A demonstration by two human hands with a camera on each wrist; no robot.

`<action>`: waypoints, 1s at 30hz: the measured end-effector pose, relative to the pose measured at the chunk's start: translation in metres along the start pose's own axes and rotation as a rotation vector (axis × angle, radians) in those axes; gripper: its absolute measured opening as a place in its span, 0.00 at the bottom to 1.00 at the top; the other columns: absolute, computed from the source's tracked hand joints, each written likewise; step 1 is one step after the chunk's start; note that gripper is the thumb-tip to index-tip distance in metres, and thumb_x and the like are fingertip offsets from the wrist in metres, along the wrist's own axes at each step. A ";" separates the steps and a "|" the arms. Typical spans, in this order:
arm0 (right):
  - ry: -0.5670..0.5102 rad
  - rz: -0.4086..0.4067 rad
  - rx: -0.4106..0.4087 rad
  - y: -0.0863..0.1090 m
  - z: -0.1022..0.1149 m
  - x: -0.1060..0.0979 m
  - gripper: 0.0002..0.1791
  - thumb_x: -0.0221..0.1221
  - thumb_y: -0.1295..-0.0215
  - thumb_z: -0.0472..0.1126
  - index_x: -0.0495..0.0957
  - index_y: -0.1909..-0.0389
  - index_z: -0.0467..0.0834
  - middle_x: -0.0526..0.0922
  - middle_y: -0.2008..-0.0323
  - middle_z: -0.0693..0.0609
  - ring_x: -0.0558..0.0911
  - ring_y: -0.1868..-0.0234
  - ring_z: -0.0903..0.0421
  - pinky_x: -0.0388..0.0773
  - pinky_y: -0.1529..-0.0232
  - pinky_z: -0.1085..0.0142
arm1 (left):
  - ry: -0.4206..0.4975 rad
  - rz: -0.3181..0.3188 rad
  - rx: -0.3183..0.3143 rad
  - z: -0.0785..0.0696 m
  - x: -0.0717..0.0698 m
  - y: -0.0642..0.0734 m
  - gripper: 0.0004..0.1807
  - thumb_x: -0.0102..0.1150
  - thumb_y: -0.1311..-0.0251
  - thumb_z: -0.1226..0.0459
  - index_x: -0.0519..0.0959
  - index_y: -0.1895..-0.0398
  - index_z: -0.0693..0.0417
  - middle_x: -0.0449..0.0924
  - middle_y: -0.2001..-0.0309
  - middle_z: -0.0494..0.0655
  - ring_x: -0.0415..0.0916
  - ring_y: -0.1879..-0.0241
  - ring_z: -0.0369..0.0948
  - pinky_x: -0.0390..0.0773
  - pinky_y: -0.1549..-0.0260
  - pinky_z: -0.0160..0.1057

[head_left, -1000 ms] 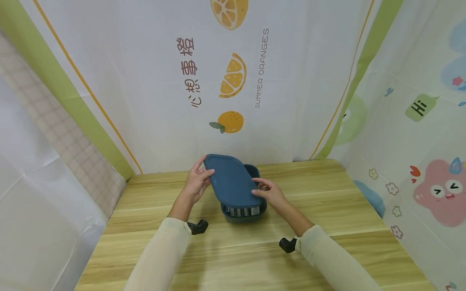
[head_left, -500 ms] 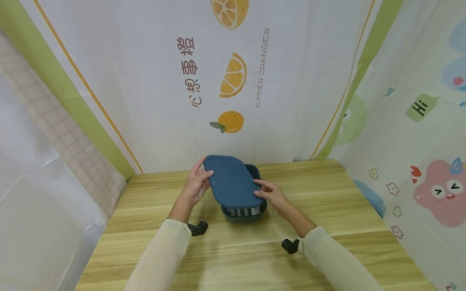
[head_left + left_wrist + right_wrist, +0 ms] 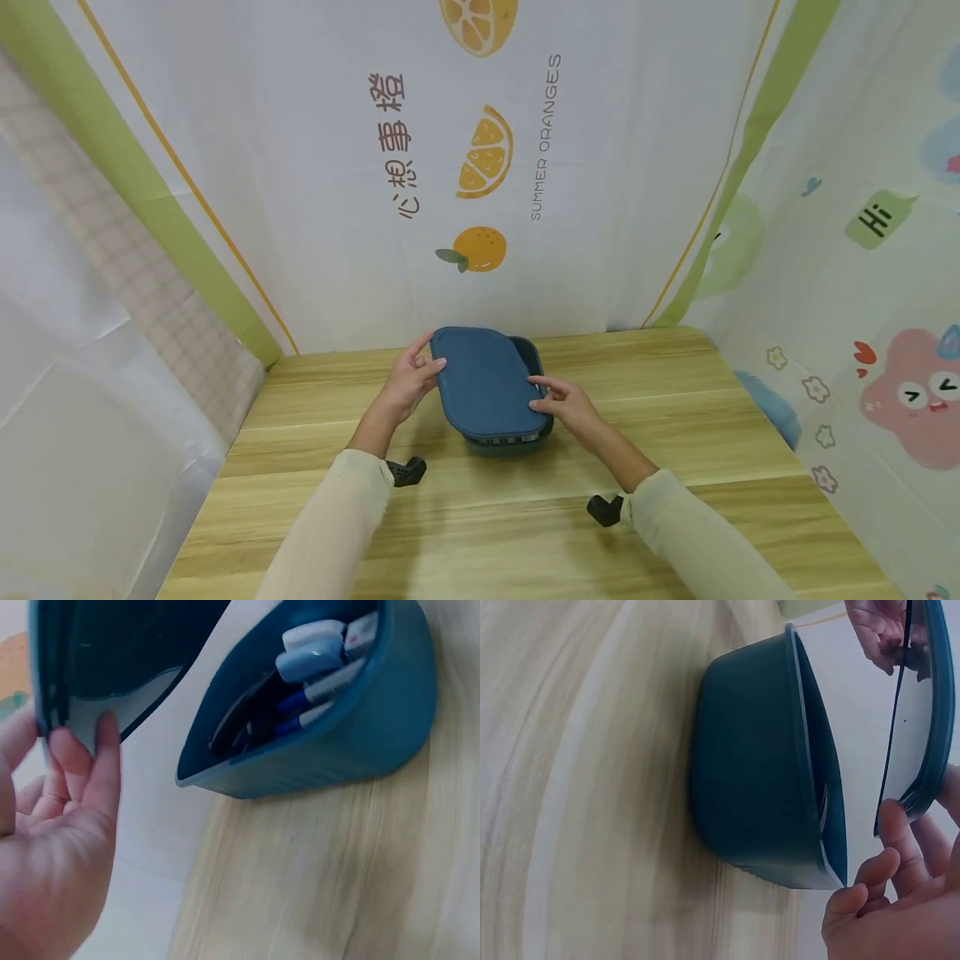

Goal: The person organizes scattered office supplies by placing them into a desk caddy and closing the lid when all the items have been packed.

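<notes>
A dark blue lid (image 3: 487,379) with rounded corners hangs tilted over a matching storage box (image 3: 508,448) on the table. My left hand (image 3: 407,385) pinches the lid's far left edge between thumb and fingers. At its right edge, my right hand (image 3: 567,404) pinches it as well. In the left wrist view the box (image 3: 322,761) stands uncovered on that side, below the raised lid (image 3: 127,645). White and light blue items (image 3: 309,661) lie inside with slim blue-and-white ones. From the right wrist view, a gap shows between box rim and lid.
The box stands on a wood-grain table (image 3: 480,525), near its back edge. Behind hangs a white curtain (image 3: 322,267) printed with oranges. A patterned cloth (image 3: 810,333) closes off the right side and a pale cloth (image 3: 90,417) the left.
Both hands have brought the lid slightly lower and to the right over the box. Its near edge now hides more of the contents. The head view has shifted a little.
</notes>
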State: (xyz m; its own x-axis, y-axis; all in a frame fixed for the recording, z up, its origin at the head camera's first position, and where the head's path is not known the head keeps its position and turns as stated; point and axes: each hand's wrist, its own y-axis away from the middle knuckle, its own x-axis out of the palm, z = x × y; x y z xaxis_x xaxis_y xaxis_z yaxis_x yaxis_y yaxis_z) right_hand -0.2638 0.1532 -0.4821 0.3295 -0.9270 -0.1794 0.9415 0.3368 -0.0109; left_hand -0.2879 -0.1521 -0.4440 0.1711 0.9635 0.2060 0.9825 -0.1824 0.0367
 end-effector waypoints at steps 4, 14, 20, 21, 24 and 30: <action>0.017 -0.005 -0.008 0.000 -0.005 -0.002 0.30 0.64 0.37 0.33 0.69 0.34 0.35 0.71 0.78 0.51 0.68 0.75 0.52 0.67 0.67 0.61 | -0.188 0.007 0.004 0.001 0.001 0.000 0.39 0.55 0.32 0.69 0.49 0.22 0.51 0.67 0.77 0.41 0.66 0.76 0.36 0.74 0.51 0.43; 0.079 -0.075 0.000 0.003 -0.006 0.001 0.30 0.67 0.41 0.32 0.72 0.36 0.37 0.71 0.81 0.52 0.69 0.77 0.48 0.67 0.73 0.64 | -0.530 -0.039 0.080 0.018 0.004 -0.002 0.36 0.55 0.31 0.67 0.53 0.24 0.56 0.73 0.72 0.50 0.72 0.73 0.42 0.79 0.62 0.50; 0.133 -0.094 0.014 0.004 -0.006 0.001 0.30 0.67 0.42 0.32 0.73 0.37 0.36 0.69 0.83 0.52 0.66 0.82 0.58 0.64 0.78 0.67 | -0.757 -0.071 0.112 0.027 0.010 -0.002 0.33 0.54 0.29 0.64 0.56 0.24 0.54 0.72 0.67 0.51 0.73 0.72 0.47 0.72 0.75 0.39; 0.140 -0.099 0.023 0.004 -0.007 0.001 0.30 0.67 0.42 0.32 0.73 0.37 0.37 0.70 0.83 0.52 0.66 0.82 0.58 0.64 0.78 0.67 | -0.793 -0.075 0.110 0.028 0.011 -0.002 0.32 0.53 0.29 0.63 0.56 0.25 0.53 0.72 0.66 0.50 0.73 0.72 0.46 0.71 0.76 0.39; 0.168 -0.117 0.044 0.004 -0.010 0.001 0.29 0.68 0.43 0.32 0.75 0.38 0.39 0.70 0.83 0.52 0.67 0.81 0.58 0.64 0.78 0.67 | -0.891 -0.084 0.102 0.032 0.014 -0.004 0.31 0.52 0.28 0.61 0.57 0.25 0.53 0.73 0.64 0.50 0.71 0.73 0.43 0.70 0.76 0.39; 0.190 -0.156 0.062 0.006 -0.017 -0.001 0.28 0.68 0.44 0.33 0.77 0.39 0.41 0.71 0.83 0.50 0.67 0.83 0.57 0.63 0.80 0.66 | -0.997 -0.096 0.087 0.039 0.023 -0.008 0.29 0.50 0.27 0.58 0.59 0.25 0.51 0.72 0.66 0.47 0.66 0.76 0.41 0.66 0.75 0.40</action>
State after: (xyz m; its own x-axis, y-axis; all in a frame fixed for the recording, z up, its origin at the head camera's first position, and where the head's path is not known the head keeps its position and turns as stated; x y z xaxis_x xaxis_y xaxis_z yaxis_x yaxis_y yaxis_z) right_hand -0.2597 0.1586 -0.4987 0.1659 -0.9173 -0.3619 0.9845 0.1754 0.0067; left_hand -0.2893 -0.1209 -0.4777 0.0347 0.7049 -0.7084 0.9905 -0.1184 -0.0693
